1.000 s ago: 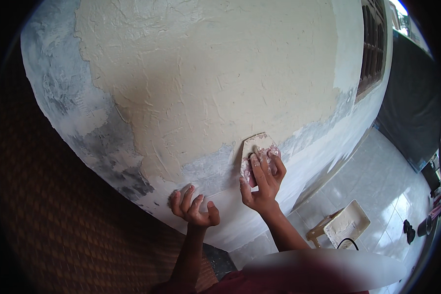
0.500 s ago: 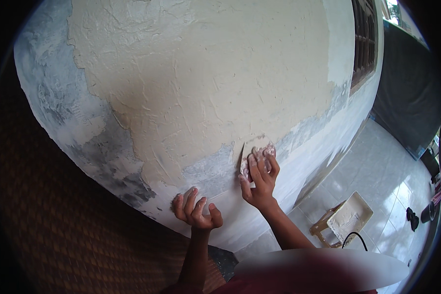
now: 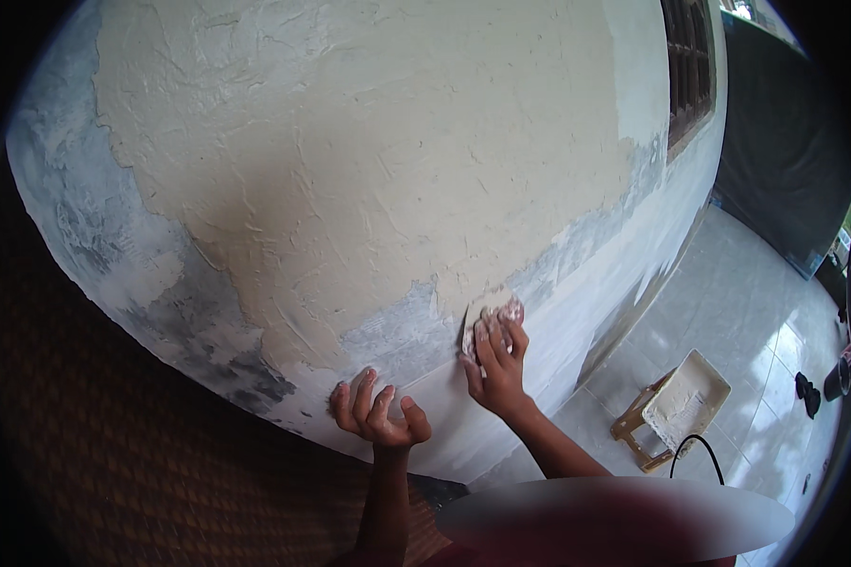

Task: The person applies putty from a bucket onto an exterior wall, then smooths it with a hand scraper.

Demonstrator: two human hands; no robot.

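My right hand [image 3: 499,364] grips a flat putty scraper [image 3: 479,314], smeared with pale putty and reddish patches, and presses it against the wall. The scraper lies at the lower edge of a broad cream putty layer [image 3: 416,161], over a bare grey-white strip of the wall [image 3: 397,331]. Most of its handle side is hidden by my fingers. To the left and a little lower, my left hand [image 3: 383,416] is raised by the wall with fingers curled but apart, nothing visible in it. Putty whitens the fingertips of both hands.
On the grey tiled floor at right, a wooden stool [image 3: 631,427] carries a rectangular tray [image 3: 714,376] with pale putty inside. A barred window [image 3: 690,71], dark sheeting [image 3: 785,142] and a dark bucket [image 3: 837,380] are farther off. A brown woven surface [image 3: 132,444] spreads at left.
My right hand has drawn the scraper slightly down the wall. My left hand keeps nearly the same pose. The whole view has shifted a little, moving the wall leftward in the picture.
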